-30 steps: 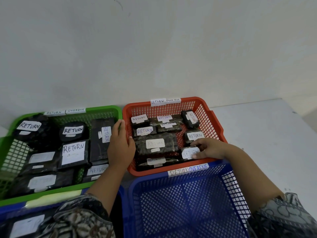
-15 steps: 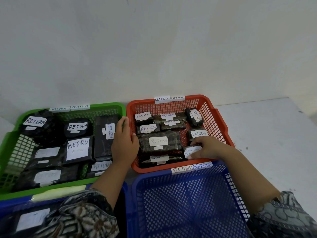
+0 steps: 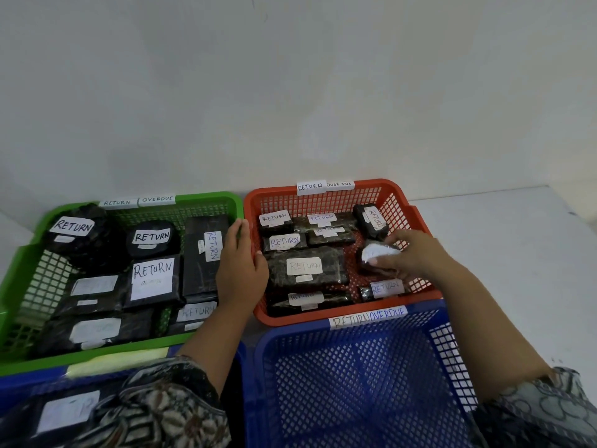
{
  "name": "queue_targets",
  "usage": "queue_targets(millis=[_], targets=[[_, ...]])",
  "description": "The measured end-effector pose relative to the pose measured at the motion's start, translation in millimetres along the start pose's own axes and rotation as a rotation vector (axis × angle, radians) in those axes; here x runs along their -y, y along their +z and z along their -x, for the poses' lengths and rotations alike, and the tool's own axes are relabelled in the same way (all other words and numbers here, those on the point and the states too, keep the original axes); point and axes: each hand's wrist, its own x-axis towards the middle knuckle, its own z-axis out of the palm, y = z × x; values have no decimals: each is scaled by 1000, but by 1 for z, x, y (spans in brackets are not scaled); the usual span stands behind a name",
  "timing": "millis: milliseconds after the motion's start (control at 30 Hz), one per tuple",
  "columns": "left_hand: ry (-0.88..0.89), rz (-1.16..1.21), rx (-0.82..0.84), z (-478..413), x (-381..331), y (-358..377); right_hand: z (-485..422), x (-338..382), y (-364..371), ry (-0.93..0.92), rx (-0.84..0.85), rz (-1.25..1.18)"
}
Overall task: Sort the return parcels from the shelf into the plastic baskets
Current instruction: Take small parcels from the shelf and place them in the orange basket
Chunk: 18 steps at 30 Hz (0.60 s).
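Observation:
The red basket (image 3: 400,195) holds several black-wrapped parcels with white RETURN labels. My right hand (image 3: 408,253) grips a small black parcel (image 3: 374,257) with a white label near the basket's right side, lifted a little and tilted. Another small labelled parcel (image 3: 384,289) lies just in front of it. My left hand (image 3: 240,266) rests on the red basket's left rim, with the fingers straight and the thumb inside the basket. The green basket (image 3: 206,200) at the left is packed with larger black RETURN parcels. The blue basket (image 3: 358,383) in front holds nothing.
A second blue basket (image 3: 19,379) at the lower left holds a labelled parcel, partly behind my patterned sleeve. All baskets carry RETURN OVERDUE tags. They stand on a white surface (image 3: 504,253) against a white wall; bare surface extends to the right of the red basket.
My right hand let go of the small parcel in the front right corner, moved back and took up the parcel behind it. My left hand stayed on the rim.

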Motion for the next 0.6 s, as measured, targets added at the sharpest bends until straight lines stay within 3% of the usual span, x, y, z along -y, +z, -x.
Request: queue_targets(millis=[167,600], targets=[[-7,22,11,0,1,0,-3,15,13,92,-32,-185],[-25,6,26,-1,1,1,-1,15,35,86,56,-121]])
